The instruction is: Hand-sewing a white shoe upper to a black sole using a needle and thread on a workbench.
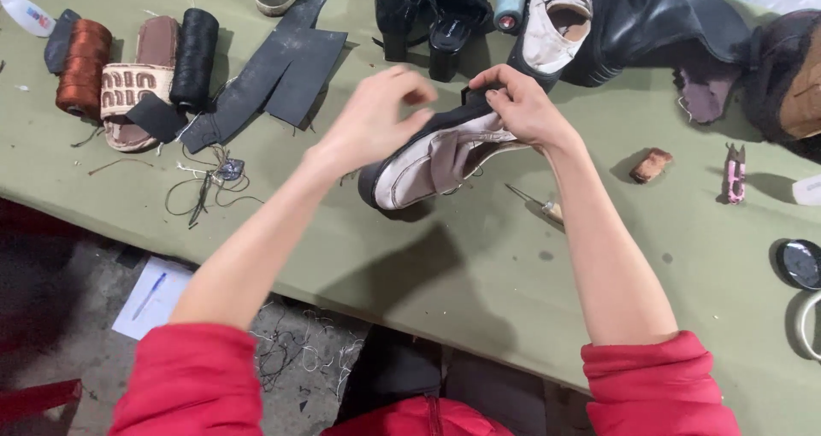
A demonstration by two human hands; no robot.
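Observation:
A pale pink shoe with a black sole is held above the green table, toe toward me. My right hand grips its heel end, fingers curled over the black back edge. My left hand lies over the middle of the shoe, thumb and forefinger pinched together just above it; what they pinch is too small to see. An awl with a wooden handle lies on the table under my right wrist.
At left lie a brown thread spool, a black spool, a slide sandal and black leather pieces. Black heeled shoes and a boot stand behind. A brown block, pink snips and a round tin are at right.

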